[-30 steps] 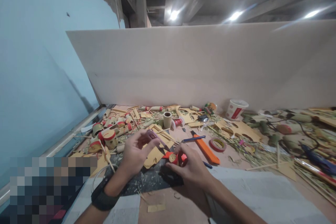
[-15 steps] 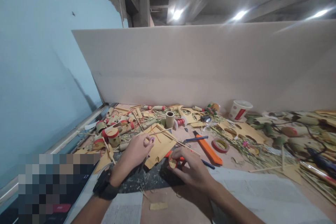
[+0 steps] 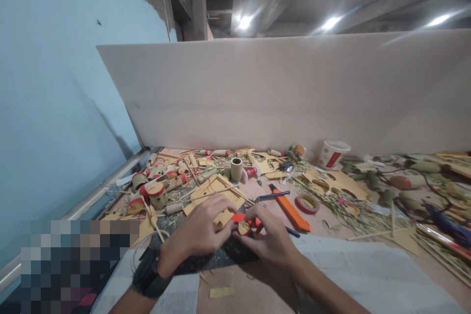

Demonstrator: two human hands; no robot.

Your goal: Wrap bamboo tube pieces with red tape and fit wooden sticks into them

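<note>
My right hand [image 3: 270, 235] is closed on a short bamboo piece [image 3: 243, 228] with a pale cut end and a reddish edge, held low over a dark cutting mat [image 3: 195, 261]. My left hand [image 3: 202, 225], with a black watch on the wrist, curls in from the left; its thumb and fingertips meet the piece's left side. Between the hands a red-orange object [image 3: 238, 217] shows in part. Behind them lies a tan board [image 3: 206, 191] with thin sticks across it. An orange utility knife [image 3: 290, 208] and a blue pen-like tool [image 3: 272, 196] lie right of it.
A bamboo cup [image 3: 236, 170] and a red thread spool [image 3: 250, 172] stand behind. Red-banded bamboo pieces [image 3: 156, 194] pile up at left. A tape roll [image 3: 307, 203], paper cup [image 3: 334, 154], straw scraps and a blue glue-gun-like tool [image 3: 447, 223] lie rightward. A white panel [image 3: 287, 93] closes the back.
My left hand has moved right and down from above the tan board to the bamboo piece. My right hand still holds the piece at nearly the same place. The view has shifted slightly.
</note>
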